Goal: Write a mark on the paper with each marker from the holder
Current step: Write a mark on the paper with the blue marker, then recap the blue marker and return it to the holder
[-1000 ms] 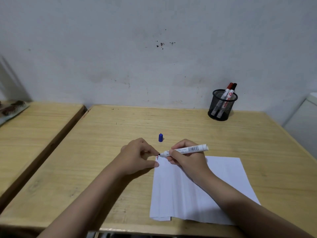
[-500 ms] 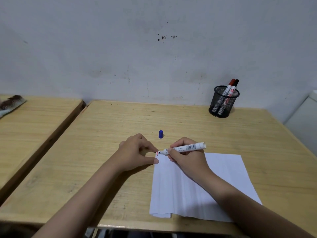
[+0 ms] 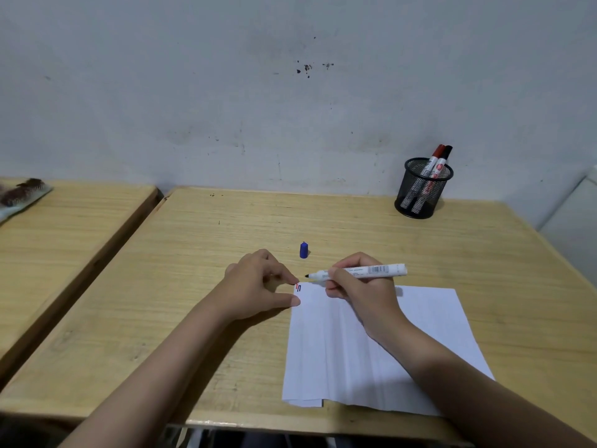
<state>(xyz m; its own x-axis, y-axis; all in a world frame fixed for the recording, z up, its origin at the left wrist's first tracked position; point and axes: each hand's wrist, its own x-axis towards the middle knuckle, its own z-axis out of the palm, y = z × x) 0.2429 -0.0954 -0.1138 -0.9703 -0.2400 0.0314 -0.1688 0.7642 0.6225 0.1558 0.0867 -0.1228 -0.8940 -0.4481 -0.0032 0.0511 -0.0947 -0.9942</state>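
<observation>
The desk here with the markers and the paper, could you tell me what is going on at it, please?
A person is sitting at a wooden desk testing markers. The right hand holds an uncapped marker, its tip just off the top left corner of the paper, where short marks sit. The left hand pins that corner down. The blue cap stands on the desk behind the hands. Two capped markers, one red-capped and one black-capped, sit in the mesh holder.
</observation>
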